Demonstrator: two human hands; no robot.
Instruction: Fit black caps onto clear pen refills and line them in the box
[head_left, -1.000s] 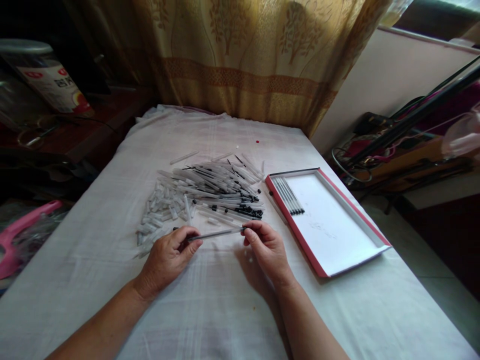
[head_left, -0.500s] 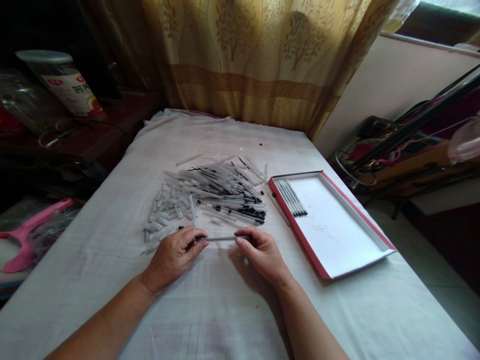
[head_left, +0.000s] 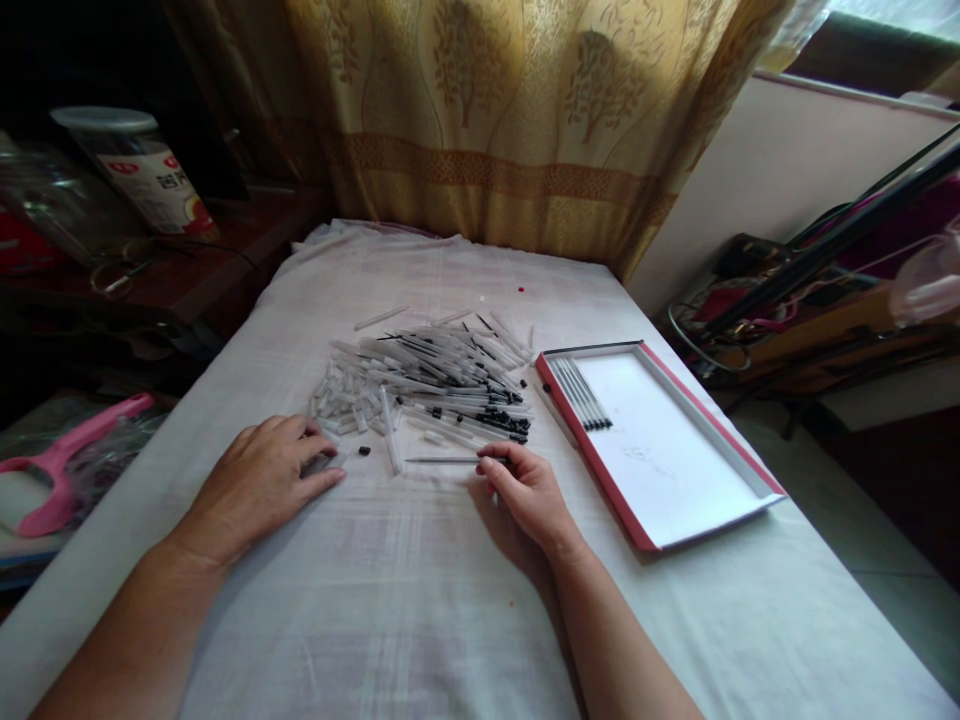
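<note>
In my right hand (head_left: 529, 490), thumb and fingertips pinch a slim grey pen (head_left: 442, 460), its thin tip pointing left. My left hand (head_left: 270, 475) is at the left edge of a heap of clear pen caps (head_left: 349, 395), thumb and fingers apart. Its fingertips are near or touching the caps; I cannot tell which. Beyond my hands lies a pile of clear pen barrels and dark refills (head_left: 435, 360), with small black plugs (head_left: 506, 420) at its right. One loose clear barrel (head_left: 391, 430) and a black plug (head_left: 364, 451) lie between my hands.
On the right a shallow red-edged box (head_left: 697, 470) holds a row of pens (head_left: 581, 393) with black ends. A white cloth (head_left: 360, 610) covers the table. A curtain (head_left: 495, 120) hangs behind. At left are a jar (head_left: 150, 180) and a pink plastic item (head_left: 56, 470).
My left hand has let go of the pen and moved left to the caps, its fingers opening. My right hand still holds the pen, whose left end now shows.
</note>
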